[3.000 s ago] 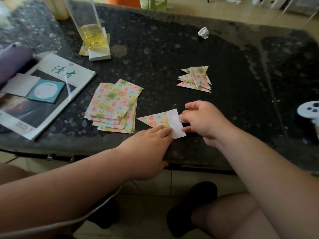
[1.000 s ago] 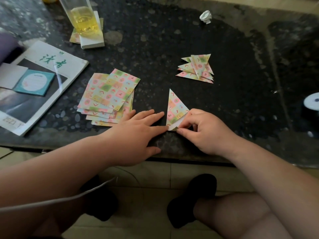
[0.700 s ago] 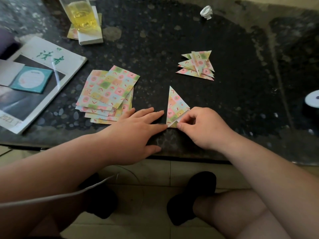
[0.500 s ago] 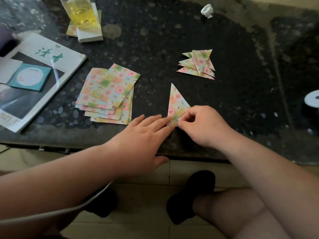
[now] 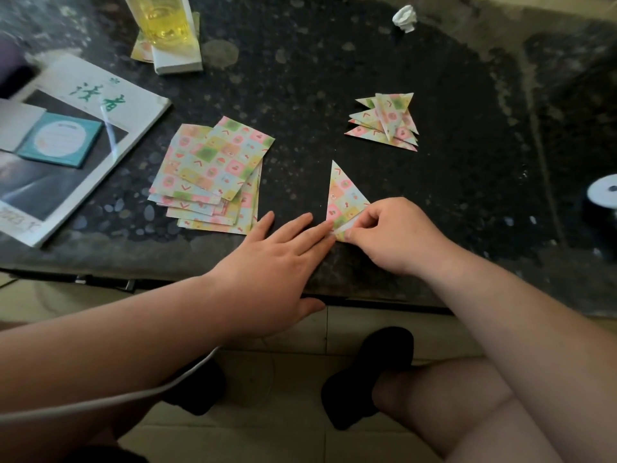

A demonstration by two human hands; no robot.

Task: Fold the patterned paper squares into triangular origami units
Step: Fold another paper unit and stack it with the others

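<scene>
A: What are the fingers doing?

B: The left hand (image 5: pixel 267 262) is lying flat on the table (image 5: pixel 334 71), fingers (image 5: pixel 300 228) stretched out and a little spread, their tips pressing the lower left corner of the triangle (image 5: pixel 344 198). It is gripping nothing. The right hand (image 5: pixel 397 235) is curling in, thumb and forefinger closing on the triangle's bottom edge, where a white flap is showing.

A: And where is the triangle sitting?

B: Near the table's front edge, its point aiming away from the person. The stack (image 5: pixel 213 175) of unfolded squares is lying just left of the left hand, fanned out. The pile (image 5: pixel 387 121) of finished units is lying farther back, well apart from the hands.

A: Room to move?

B: Bare table is lying open between the triangle and the pile, and to the right as far as a white disc (image 5: pixel 601 192). A magazine (image 5: pixel 73 142) is filling the left side, with a glass (image 5: pixel 163 21) of yellow liquid behind it and a paper wad (image 5: pixel 405 18) at the back.

A: Anything different from half a second ago?

B: Little. The triangle is staying put, and both hands are still working that same bottom corner.
</scene>
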